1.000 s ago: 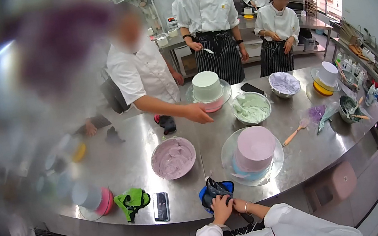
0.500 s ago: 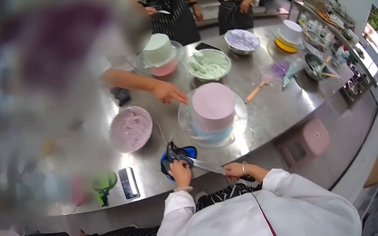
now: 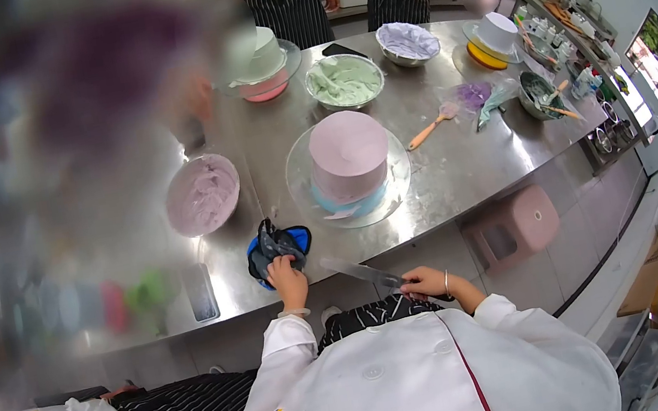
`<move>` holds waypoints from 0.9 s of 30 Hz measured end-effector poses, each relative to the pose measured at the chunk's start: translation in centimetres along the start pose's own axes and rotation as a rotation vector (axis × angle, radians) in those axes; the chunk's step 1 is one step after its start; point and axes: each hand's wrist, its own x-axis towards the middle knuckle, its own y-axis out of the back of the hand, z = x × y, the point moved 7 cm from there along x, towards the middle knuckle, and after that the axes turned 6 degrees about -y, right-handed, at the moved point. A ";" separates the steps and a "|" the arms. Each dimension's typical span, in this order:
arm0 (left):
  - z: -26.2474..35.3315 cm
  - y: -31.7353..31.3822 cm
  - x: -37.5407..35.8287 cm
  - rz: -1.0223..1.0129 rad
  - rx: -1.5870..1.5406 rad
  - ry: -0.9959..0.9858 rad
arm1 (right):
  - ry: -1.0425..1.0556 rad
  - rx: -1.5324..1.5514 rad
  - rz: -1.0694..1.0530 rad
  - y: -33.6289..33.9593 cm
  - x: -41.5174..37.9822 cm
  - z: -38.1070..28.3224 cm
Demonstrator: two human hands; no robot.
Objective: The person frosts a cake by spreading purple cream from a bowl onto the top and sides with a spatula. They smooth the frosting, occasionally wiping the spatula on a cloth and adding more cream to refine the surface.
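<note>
My right hand [image 3: 426,283] is closed around the handle of a palette knife [image 3: 364,273], its long blade angled up and left over the table's front edge. The blade is clear of the cloth. My left hand [image 3: 286,278] has its fingers closed on a dark grey cloth [image 3: 269,244], bunched on top of a blue-and-black cloth [image 3: 296,237] at the table edge. Beyond my hands, a smooth pale pink cake [image 3: 349,155] with a blue base stands on a clear round turntable [image 3: 301,176]. A bowl of pink cream [image 3: 205,193] is to the left.
Bowls of green cream [image 3: 345,81] and lilac cream [image 3: 409,42] stand farther back. Other cakes include a pale green one [image 3: 265,55] and a white one [image 3: 499,32]. A spatula [image 3: 431,127] and a phone [image 3: 201,293] lie on the table. Co-workers stand opposite and at left.
The palette knife's blade has come away from the cloth under my left hand. A co-worker's hand that was beside the pink cake has drawn back to the left. My view has shifted.
</note>
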 end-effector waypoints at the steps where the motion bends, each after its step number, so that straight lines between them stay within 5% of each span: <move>1: 0.0 0.0 -0.1 0.002 0.004 0.003 | 0.013 0.034 0.003 0.1 0.0 -0.3; 17: 1.7 -0.2 -3.2 -0.024 -0.096 -0.097 | 0.103 -0.111 -0.025 0.6 1.4 -2.2; 27: 2.6 -0.5 -4.0 -0.122 0.125 -0.107 | 0.078 -0.117 -0.022 1.6 3.8 -0.6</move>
